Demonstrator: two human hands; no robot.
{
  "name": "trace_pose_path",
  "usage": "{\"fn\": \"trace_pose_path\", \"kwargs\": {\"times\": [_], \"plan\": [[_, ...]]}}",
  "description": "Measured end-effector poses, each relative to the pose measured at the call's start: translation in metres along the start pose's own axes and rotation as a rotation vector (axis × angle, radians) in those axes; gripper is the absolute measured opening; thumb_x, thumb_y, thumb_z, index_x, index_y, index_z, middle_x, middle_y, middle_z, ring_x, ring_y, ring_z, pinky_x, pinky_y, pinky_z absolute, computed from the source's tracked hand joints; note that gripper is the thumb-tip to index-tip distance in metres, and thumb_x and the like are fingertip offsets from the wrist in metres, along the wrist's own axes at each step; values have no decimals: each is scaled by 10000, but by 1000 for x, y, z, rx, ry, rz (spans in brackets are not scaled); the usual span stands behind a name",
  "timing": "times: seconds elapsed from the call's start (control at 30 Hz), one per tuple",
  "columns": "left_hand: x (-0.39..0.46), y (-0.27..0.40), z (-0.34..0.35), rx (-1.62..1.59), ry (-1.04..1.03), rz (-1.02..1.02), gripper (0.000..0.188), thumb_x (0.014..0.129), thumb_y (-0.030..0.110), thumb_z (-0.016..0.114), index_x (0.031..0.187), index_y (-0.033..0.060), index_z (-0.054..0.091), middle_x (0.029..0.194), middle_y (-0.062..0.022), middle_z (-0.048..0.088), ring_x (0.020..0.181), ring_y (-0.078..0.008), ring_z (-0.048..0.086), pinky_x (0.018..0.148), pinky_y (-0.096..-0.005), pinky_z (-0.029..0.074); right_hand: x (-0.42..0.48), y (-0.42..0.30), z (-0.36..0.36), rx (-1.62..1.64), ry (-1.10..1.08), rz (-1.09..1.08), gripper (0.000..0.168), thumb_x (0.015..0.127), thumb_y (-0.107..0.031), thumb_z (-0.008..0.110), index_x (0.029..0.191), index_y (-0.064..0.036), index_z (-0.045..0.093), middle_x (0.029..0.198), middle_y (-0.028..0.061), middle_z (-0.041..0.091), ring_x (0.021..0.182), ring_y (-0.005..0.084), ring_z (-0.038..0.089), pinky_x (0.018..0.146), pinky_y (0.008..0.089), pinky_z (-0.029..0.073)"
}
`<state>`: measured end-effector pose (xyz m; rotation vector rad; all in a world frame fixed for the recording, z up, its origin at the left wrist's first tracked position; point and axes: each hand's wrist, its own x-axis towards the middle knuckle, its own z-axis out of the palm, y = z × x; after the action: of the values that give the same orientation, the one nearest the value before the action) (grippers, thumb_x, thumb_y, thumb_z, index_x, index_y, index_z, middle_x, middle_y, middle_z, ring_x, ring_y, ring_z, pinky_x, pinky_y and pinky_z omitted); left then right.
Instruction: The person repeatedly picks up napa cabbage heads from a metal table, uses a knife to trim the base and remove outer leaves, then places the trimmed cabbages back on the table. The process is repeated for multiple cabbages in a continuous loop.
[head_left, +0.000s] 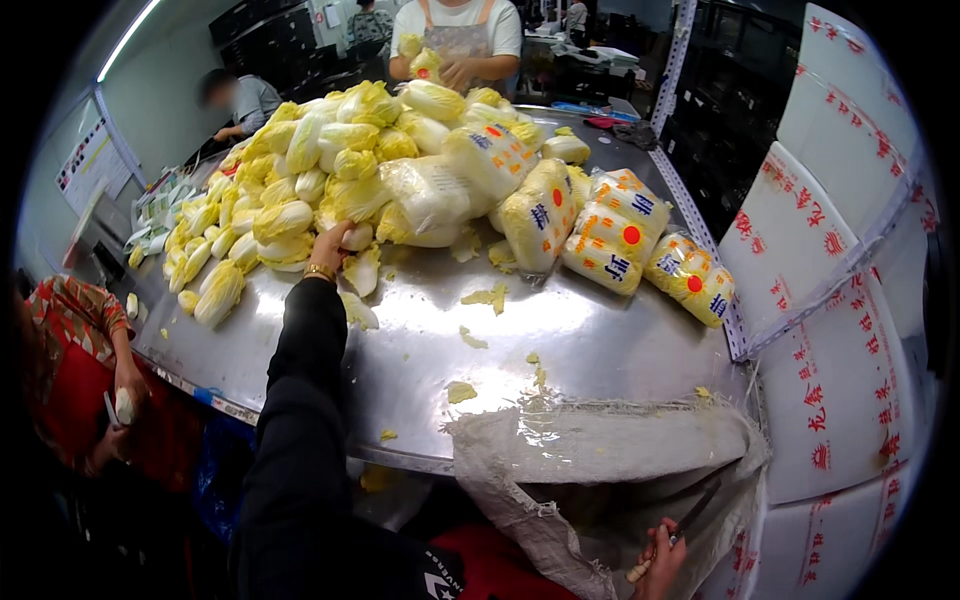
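My left hand (328, 251), with a gold watch or bracelet at the wrist, reaches into the pile of napa cabbages (281, 180). Its fingers close around the white butt of one cabbage (358, 238) at the pile's front edge. Loose cabbage leaves (363, 271) lie just right of that hand. Low at the right, my right hand (661, 559) grips a knife (696, 514) by its pale handle, blade angled up and away. The blade is over the opening of a white woven sack (600, 439) draped on the table's near edge.
Several bagged cabbages (611, 238) with printed film sit right of the pile on the metal table (412, 360). Leaf scraps (461, 391) are scattered there. Printed white foam boxes (840, 397) stack at right. A co-worker (82, 375) at left holds a knife and cabbage; another person (465, 45) stands opposite.
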<state>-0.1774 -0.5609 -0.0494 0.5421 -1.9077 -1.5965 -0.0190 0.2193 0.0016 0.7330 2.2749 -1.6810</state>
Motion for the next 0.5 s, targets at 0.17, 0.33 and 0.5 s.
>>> {"fn": "trace_pose_path", "kwargs": {"times": [0.17, 0.33, 0.5], "plan": [[-32, 31, 29, 146, -92, 76, 333, 851, 317, 629, 1063, 60, 639, 850, -23, 638, 724, -124, 611, 573, -234, 454, 26, 47, -1, 419, 31, -113, 238, 918, -182, 588, 1101, -45, 522, 778, 51, 584, 464, 53, 415, 377, 217, 332], [-30, 44, 41, -51, 125, -89, 402, 801, 386, 656, 944, 11, 675, 797, -28, 621, 664, -133, 586, 556, -274, 454, 25, 45, 2, 431, 31, -90, 251, 904, -177, 603, 1090, -30, 521, 779, 61, 592, 468, 62, 426, 386, 226, 348], [-27, 43, 57, -168, 272, -82, 412, 759, 412, 698, 905, 26, 692, 757, -35, 617, 623, -148, 574, 505, -309, 436, 22, 36, 8, 412, 22, -104, 247, 905, -182, 602, 1083, -30, 523, 784, 64, 594, 475, 63, 433, 394, 223, 358]]}}
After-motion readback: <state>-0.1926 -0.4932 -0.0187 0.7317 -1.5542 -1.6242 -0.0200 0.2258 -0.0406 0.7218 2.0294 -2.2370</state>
